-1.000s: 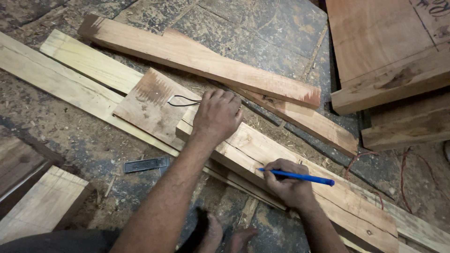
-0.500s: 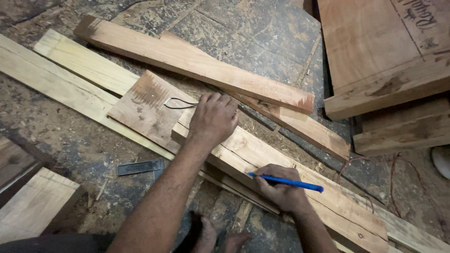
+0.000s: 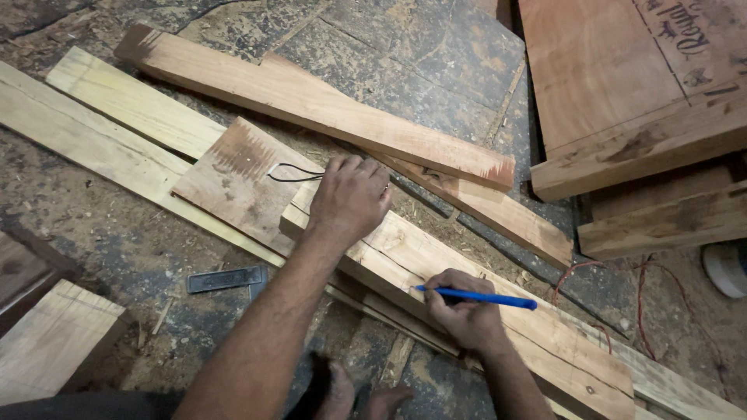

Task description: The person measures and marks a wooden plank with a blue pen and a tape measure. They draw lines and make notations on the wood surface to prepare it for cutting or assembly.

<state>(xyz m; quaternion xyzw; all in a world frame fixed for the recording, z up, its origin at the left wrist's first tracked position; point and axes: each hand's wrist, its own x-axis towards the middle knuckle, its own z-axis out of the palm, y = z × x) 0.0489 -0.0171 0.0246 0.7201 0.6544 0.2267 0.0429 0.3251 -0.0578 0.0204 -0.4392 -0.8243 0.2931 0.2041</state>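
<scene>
My left hand (image 3: 350,198) presses flat on the near end of a pale wooden plank (image 3: 498,311) that runs diagonally toward the lower right. My right hand (image 3: 465,313) grips a blue pen (image 3: 478,296) with its tip against the plank's near edge. A thin reddish-brown board (image 3: 233,183) with a drawn black curved line lies just left of my left hand, partly under the plank. My foot (image 3: 366,400) shows at the bottom edge.
A long reddish beam (image 3: 311,101) lies diagonally behind the hands. Pale planks (image 3: 117,117) stretch to the left. Stacked boards (image 3: 622,85) fill the upper right. A small dark metal square (image 3: 227,278) lies on the sawdust-covered floor. A red wire (image 3: 615,272) loops at right. A wood block (image 3: 54,342) sits lower left.
My right hand with the pen has slid a little left along the plank. The left hand stays pressed in place. The view has shifted slightly.
</scene>
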